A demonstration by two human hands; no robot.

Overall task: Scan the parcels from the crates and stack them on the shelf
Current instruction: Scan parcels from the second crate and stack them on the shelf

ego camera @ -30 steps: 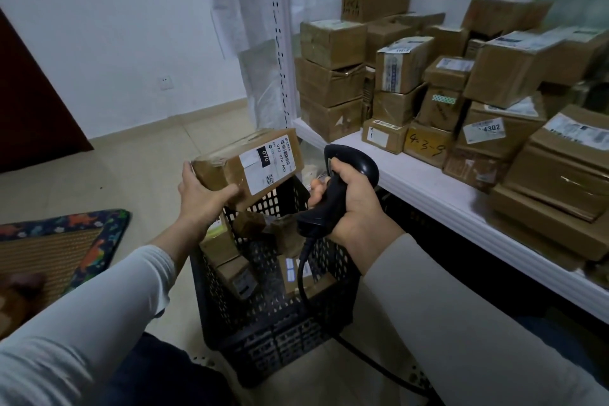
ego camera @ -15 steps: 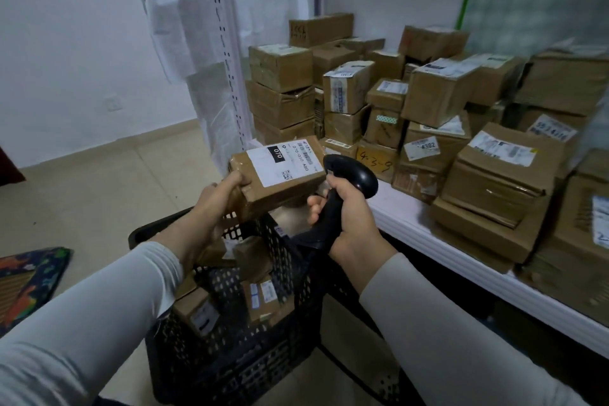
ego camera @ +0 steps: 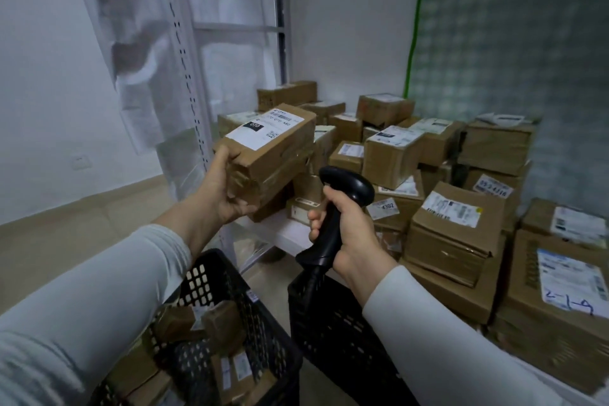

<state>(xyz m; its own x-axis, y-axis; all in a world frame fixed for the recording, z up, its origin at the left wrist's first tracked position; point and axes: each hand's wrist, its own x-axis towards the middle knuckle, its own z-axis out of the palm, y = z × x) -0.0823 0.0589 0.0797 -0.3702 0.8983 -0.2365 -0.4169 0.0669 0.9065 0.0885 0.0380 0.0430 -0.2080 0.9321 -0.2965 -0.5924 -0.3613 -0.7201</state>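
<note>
- Left of the shelf, low on the white wall, sits a socket.
- Just left of the shelf, a pale sheet hangs beside its perforated upright.
- Below the shelf's left end stands a black crate, with several small boxes lying inside it.
- Above the shelf's left end, the left hand holds a parcel in the air, fingers wrapped round its near end.
- Its white label faces up and the far end is tilted higher. It sits close in front of the stacked cartons, and I cannot tell whether it touches them.
- Below the shelf's front edge stands a second crate. Its contents are hidden.
- In front of the shelf, the right hand grips a black scanner, fingers closed round the handle and the head pointing away toward the shelf.
- A cable drops from the handle toward the second crate.
- On the shelf, a pile of brown cartons is stacked several high, most with white labels, some with handwritten numbers.
- Behind the shelf's right part, a green strip runs up the wall beside a patterned panel.
</note>
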